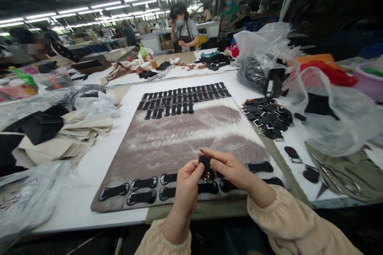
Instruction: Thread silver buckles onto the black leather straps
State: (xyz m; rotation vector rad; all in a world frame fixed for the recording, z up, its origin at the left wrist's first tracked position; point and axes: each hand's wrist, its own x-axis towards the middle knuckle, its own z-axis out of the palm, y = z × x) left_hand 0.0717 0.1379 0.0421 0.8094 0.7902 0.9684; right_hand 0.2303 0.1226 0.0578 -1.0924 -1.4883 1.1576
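Note:
My left hand (188, 185) and my right hand (229, 167) meet over the near edge of a glue-stained brown board (185, 135). Both pinch one small black strap tab with a metal buckle (205, 164), folded between the fingertips. Just below the hands lie two rows of flat black strap pieces (143, 191) along the board's near edge. More black strap pieces (182, 97) sit in tidy rows at the board's far end.
A pile of black tabs with buckles (267, 119) lies right of the board, beside clear plastic bags (329, 115). Beige and black cut material (60, 135) is stacked at left. Other people work at tables farther back.

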